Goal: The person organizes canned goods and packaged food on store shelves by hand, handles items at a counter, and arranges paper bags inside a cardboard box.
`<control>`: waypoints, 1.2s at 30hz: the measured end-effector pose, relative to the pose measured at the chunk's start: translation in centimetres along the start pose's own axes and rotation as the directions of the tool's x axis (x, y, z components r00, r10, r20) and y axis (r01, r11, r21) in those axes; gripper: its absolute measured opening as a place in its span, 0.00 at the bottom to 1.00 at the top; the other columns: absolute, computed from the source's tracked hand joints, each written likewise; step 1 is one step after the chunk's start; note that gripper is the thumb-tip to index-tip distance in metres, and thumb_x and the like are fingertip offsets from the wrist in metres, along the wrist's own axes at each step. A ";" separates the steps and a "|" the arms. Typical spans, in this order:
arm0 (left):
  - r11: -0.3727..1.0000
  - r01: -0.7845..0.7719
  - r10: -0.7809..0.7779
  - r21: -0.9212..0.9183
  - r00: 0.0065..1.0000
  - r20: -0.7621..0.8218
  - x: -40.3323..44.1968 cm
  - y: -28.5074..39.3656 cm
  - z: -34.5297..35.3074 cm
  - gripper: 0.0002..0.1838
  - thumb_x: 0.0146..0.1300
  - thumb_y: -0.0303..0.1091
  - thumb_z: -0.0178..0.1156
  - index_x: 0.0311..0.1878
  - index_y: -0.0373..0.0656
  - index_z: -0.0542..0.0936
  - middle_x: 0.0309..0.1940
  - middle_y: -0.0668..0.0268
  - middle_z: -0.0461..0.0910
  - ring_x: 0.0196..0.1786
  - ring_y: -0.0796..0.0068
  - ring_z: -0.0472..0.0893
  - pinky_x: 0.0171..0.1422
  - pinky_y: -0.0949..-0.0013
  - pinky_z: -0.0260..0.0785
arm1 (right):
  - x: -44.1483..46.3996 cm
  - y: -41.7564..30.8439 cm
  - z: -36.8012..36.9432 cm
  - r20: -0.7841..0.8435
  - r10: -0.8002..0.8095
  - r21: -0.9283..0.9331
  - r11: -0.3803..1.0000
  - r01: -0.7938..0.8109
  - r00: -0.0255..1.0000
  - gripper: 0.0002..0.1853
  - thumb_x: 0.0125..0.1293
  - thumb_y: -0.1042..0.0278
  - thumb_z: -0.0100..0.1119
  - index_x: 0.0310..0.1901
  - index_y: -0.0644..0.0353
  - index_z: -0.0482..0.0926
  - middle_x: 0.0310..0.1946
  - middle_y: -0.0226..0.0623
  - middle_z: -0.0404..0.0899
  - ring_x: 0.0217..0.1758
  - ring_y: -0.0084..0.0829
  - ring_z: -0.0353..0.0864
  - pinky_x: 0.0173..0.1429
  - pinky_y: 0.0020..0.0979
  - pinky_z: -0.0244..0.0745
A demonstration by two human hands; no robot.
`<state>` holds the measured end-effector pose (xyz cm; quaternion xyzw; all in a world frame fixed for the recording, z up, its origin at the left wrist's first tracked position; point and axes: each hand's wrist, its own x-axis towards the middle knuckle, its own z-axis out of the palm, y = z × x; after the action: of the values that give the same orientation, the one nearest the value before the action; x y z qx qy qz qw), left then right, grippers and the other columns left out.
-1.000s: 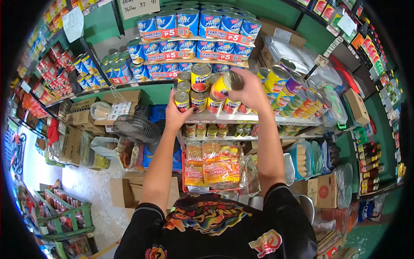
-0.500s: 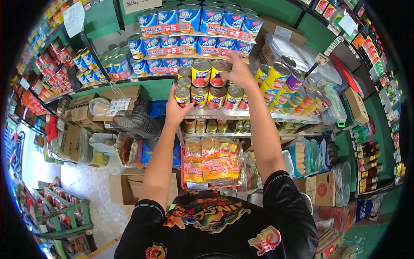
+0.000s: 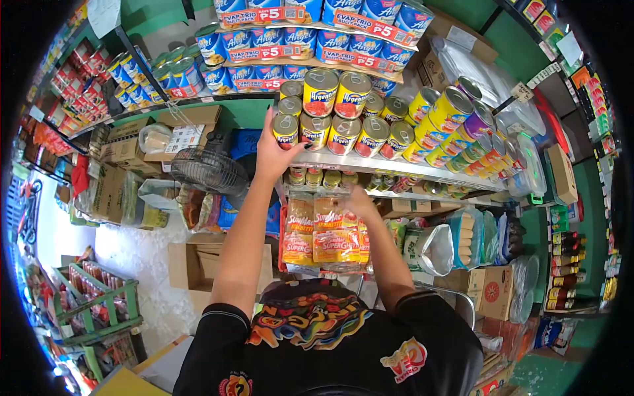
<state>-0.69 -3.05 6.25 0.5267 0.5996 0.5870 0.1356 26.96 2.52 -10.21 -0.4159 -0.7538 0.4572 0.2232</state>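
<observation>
Shelf of Argentina cans, seen from above with both of the person's hands in view. The left hand [image 3: 281, 153] is spread in an open cup against the corner can [image 3: 286, 131] at the left end of the near row, its fingers along the can's left side and its thumb reaching to the right, low in front of the row. The near row comprises five upright cans on the metal shelf [image 3: 422, 167]; two stacked cans [image 3: 335, 94], side by side and upright, form a second tier above the left part of the group. The right hand [image 3: 358, 203], blurred by motion, lies below the shelf edge, over the upper right part of the spaghetti packs [image 3: 322, 231]; whether it is clenched, released or grasping anything cannot be told. To the right of the near row stand multicoloured cans [image 3: 449, 115] in leaning stacks; at the far side, blue Angel cans [image 3: 267, 41] are arranged in tiers. A dark fan [image 3: 208, 170] occupies the area left of the left forearm, and an open cardboard box [image 3: 214, 267] lies nearer, on the pale floor.
</observation>
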 end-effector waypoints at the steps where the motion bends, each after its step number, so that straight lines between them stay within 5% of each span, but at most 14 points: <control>1: 1.000 0.012 -0.012 0.010 1.000 -0.006 -0.1 0.3 0.0 0.58 0.44 0.30 0.81 0.77 0.34 0.55 0.64 0.50 0.77 0.63 0.59 0.80 0.64 0.62 0.73 | 1.7 3.5 1.5 -0.338 -0.124 -0.080 0.992 0.103 0.933 0.28 0.47 0.67 0.75 0.53 0.62 0.82 0.45 0.51 0.85 0.47 0.47 0.85 0.54 0.41 0.78; 3: 1.000 0.031 -0.031 0.001 0.999 -0.012 0.0 0.6 0.2 0.59 0.45 0.31 0.81 0.77 0.33 0.54 0.62 0.50 0.78 0.62 0.59 0.81 0.62 0.63 0.74 | 4.4 6.1 1.2 -0.409 -0.192 -0.428 0.904 -0.001 0.892 0.23 0.48 0.73 0.71 0.50 0.64 0.84 0.43 0.47 0.88 0.45 0.43 0.87 0.56 0.38 0.78; 4: 0.999 0.040 -0.040 -0.015 0.999 -0.008 0.0 0.7 0.2 0.59 0.45 0.31 0.81 0.78 0.33 0.54 0.62 0.50 0.78 0.61 0.59 0.81 0.61 0.63 0.75 | 6.0 6.8 1.4 -0.505 -0.173 -0.287 0.958 0.024 0.846 0.14 0.49 0.71 0.71 0.41 0.60 0.86 0.36 0.45 0.88 0.41 0.48 0.86 0.54 0.41 0.78; 5: 0.999 0.045 -0.045 -0.028 0.999 -0.005 0.1 0.7 0.2 0.60 0.45 0.31 0.81 0.78 0.33 0.53 0.61 0.50 0.78 0.60 0.60 0.82 0.60 0.63 0.75 | 6.2 5.4 1.0 -0.502 -0.489 -0.658 0.751 0.053 0.713 0.14 0.49 0.68 0.73 0.40 0.59 0.86 0.38 0.47 0.87 0.40 0.51 0.85 0.51 0.45 0.78; 6: 1.000 0.013 -0.013 0.020 1.000 -0.014 0.2 0.6 0.3 0.60 0.45 0.32 0.81 0.78 0.33 0.52 0.61 0.49 0.79 0.59 0.60 0.82 0.59 0.64 0.76 | 6.7 3.8 0.7 -0.493 -0.507 -0.710 0.704 0.010 0.707 0.15 0.49 0.67 0.74 0.40 0.59 0.86 0.39 0.47 0.86 0.41 0.51 0.85 0.51 0.45 0.78; 11: 0.999 0.013 -0.013 0.052 1.000 -0.003 0.2 -0.4 0.4 0.60 0.44 0.33 0.82 0.78 0.34 0.53 0.61 0.48 0.78 0.61 0.57 0.82 0.61 0.61 0.76 | 10.2 7.7 0.5 -0.429 -0.143 -0.632 0.753 -0.184 0.892 0.19 0.49 0.65 0.75 0.44 0.59 0.85 0.43 0.49 0.85 0.44 0.53 0.84 0.51 0.45 0.79; 16: 0.999 0.025 -0.026 0.040 1.000 0.014 0.3 -0.3 0.2 0.60 0.45 0.32 0.81 0.77 0.33 0.53 0.61 0.48 0.79 0.61 0.57 0.82 0.63 0.61 0.75 | 8.1 8.9 0.4 -0.354 -0.039 -0.522 0.837 -0.163 0.934 0.23 0.49 0.62 0.76 0.47 0.59 0.84 0.47 0.51 0.84 0.47 0.54 0.83 0.52 0.46 0.79; 19: 0.999 -0.003 0.003 0.047 1.000 0.006 0.3 0.4 0.0 0.60 0.45 0.32 0.81 0.78 0.33 0.53 0.61 0.48 0.79 0.61 0.57 0.82 0.63 0.61 0.74 | -0.6 1.3 -0.7 -0.417 -0.090 -0.397 0.913 -0.093 0.905 0.32 0.45 0.57 0.78 0.53 0.60 0.81 0.53 0.54 0.80 0.53 0.56 0.81 0.54 0.44 0.79; 23: 0.999 -0.027 0.027 0.034 1.000 -0.005 0.3 -0.4 0.1 0.60 0.45 0.31 0.80 0.78 0.34 0.53 0.60 0.48 0.79 0.61 0.56 0.82 0.63 0.61 0.74 | -9.4 -10.2 -6.0 0.152 -0.052 -0.327 0.940 0.100 0.987 0.38 0.34 0.57 0.83 0.52 0.61 0.81 0.50 0.52 0.81 0.54 0.50 0.82 0.59 0.41 0.77; 25: 1.000 -0.012 0.012 0.019 1.000 0.000 0.1 -0.4 0.1 0.60 0.46 0.31 0.80 0.78 0.34 0.52 0.61 0.48 0.79 0.60 0.56 0.82 0.62 0.60 0.74 | -10.2 -16.9 -10.8 0.250 -0.135 -0.249 0.948 0.198 0.959 0.40 0.34 0.59 0.83 0.55 0.61 0.80 0.51 0.49 0.81 0.55 0.46 0.82 0.61 0.40 0.76; 29: 1.000 -0.022 0.022 0.021 1.000 -0.006 0.0 0.1 0.0 0.59 0.46 0.32 0.80 0.78 0.35 0.53 0.60 0.49 0.79 0.59 0.57 0.83 0.61 0.61 0.75 | -8.8 -28.6 -17.2 -0.049 -0.460 -0.434 0.809 0.396 0.886 0.39 0.38 0.71 0.79 0.59 0.62 0.76 0.51 0.45 0.80 0.54 0.44 0.82 0.60 0.40 0.76; 31: 0.997 -0.041 0.042 0.065 0.999 -0.017 0.1 -0.3 0.1 0.59 0.46 0.31 0.80 0.78 0.35 0.53 0.59 0.49 0.80 0.58 0.58 0.83 0.61 0.62 0.75 | -5.8 -31.5 -18.1 -0.251 -0.498 -0.456 0.817 0.353 0.830 0.35 0.40 0.70 0.78 0.54 0.65 0.76 0.49 0.51 0.79 0.53 0.51 0.80 0.58 0.41 0.76; 36: 0.999 -0.043 0.043 0.008 0.999 0.004 0.0 -0.3 0.0 0.58 0.49 0.31 0.78 0.79 0.37 0.52 0.57 0.53 0.82 0.54 0.68 0.84 0.57 0.66 0.76 | 4.3 -29.6 -20.1 -0.326 -0.408 -0.569 0.805 0.168 0.853 0.30 0.42 0.70 0.77 0.51 0.69 0.80 0.46 0.55 0.83 0.52 0.50 0.84 0.56 0.41 0.78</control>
<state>-0.80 -2.95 5.98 0.5410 0.5903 0.5865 0.1218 26.48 9.18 25.22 -0.4284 -0.8352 0.0914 0.3325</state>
